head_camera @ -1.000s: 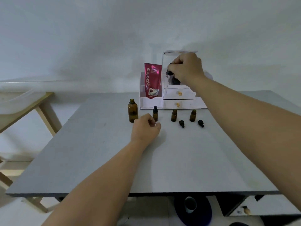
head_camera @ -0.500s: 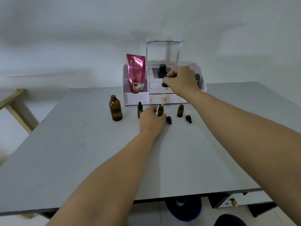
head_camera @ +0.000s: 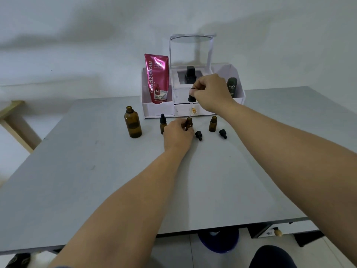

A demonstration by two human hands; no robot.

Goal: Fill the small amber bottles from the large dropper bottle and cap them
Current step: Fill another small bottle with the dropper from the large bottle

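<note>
The large amber bottle (head_camera: 133,123) stands uncapped at the left of a row on the grey table (head_camera: 96,171). Beside it is a small amber bottle (head_camera: 162,123) with its black cap on. My left hand (head_camera: 178,133) holds the middle small bottle (head_camera: 189,122), which is uncapped. My right hand (head_camera: 211,92) pinches the black bulb of the dropper (head_camera: 191,101), whose glass tip points down at that bottle's mouth. A third small bottle (head_camera: 212,123) stands uncapped at the right. Two loose black caps (head_camera: 198,135) (head_camera: 223,133) lie in front.
A white organiser (head_camera: 154,109) with drawers sits behind the row, holding a pink pouch (head_camera: 157,78), a black bottle (head_camera: 190,74) and a dark green tube (head_camera: 231,87). A wooden table edge (head_camera: 11,111) is at the far left.
My right hand has come down from the organiser with the dropper to above the middle small bottle. My left hand moved forward and took hold of that bottle.
</note>
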